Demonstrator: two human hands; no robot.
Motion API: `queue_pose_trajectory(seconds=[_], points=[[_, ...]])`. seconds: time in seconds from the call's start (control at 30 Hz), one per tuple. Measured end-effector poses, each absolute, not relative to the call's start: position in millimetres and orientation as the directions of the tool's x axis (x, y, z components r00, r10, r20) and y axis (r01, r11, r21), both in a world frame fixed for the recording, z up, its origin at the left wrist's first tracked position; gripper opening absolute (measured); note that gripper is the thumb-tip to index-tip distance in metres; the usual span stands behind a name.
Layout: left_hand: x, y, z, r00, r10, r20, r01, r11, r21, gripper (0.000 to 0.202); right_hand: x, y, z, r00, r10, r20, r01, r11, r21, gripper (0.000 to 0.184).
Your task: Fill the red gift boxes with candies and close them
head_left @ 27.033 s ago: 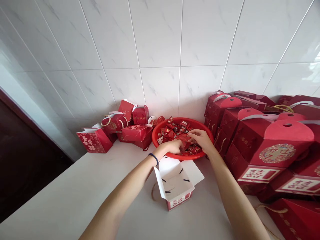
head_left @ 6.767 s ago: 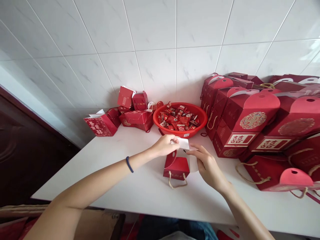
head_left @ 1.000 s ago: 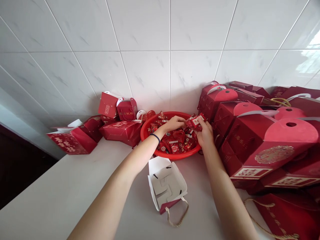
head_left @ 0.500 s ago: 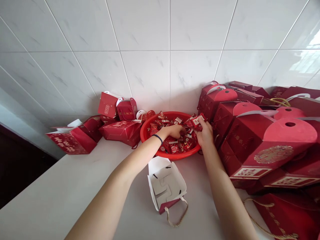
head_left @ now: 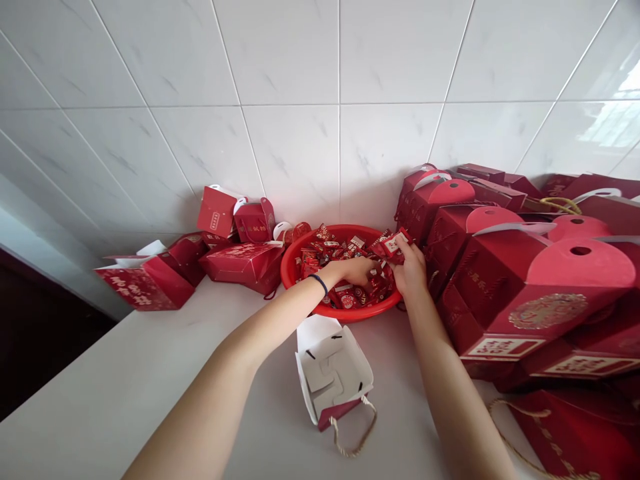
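Observation:
A red plastic basin (head_left: 287,270) holds a heap of small red wrapped sweets (head_left: 349,297) with gold and white print. My left hand (head_left: 359,271), with a dark band at the wrist, reaches into this heap. Its fingers curl downward among the sweets, and what their tips grip is hidden. Over the basin's right rim, my right hand (head_left: 411,265) is closed on red wrapped sweets (head_left: 393,245), thumb and fingers pinching them. In front of the basin stands an open box (head_left: 340,370), white inside, red outside, with a twisted rope handle (head_left: 354,448). Nothing lies in it.
Many red gift boxes (head_left: 500,280) are stacked along the right side, close to my right forearm. Another red box (head_left: 565,427) with a rope handle lies at the lower right. Several smaller red boxes (head_left: 240,263) sit at the left against the tiled wall (head_left: 290,153).
My left hand has shifted slightly to the right and nearer within the sweets. My right hand keeps its hold at the basin's right side. The open box stays in place.

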State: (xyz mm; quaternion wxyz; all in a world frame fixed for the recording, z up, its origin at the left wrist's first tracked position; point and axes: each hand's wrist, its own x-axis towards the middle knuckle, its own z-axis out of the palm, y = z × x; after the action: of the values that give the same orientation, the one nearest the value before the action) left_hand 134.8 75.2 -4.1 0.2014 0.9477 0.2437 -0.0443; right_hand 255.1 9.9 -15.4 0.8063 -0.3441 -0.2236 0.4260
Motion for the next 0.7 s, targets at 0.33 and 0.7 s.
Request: queue_pose_trajectory(seconds=[0.33, 0.7], points=[[125, 79, 8, 0.854, 0.471, -0.22, 0.519, -0.753, 0.405, 0.091, 254, 10, -15, 0.538, 0.839, 0.079, -0.529, 0.409, -0.743, 0.03], [130, 73, 9, 0.76, 0.549, -0.347, 0.639, -0.729, 0.245, 0.042, 255, 11, -17, 0.531, 0.844, 0.073, -0.538, 0.402, -0.741, 0.028]])
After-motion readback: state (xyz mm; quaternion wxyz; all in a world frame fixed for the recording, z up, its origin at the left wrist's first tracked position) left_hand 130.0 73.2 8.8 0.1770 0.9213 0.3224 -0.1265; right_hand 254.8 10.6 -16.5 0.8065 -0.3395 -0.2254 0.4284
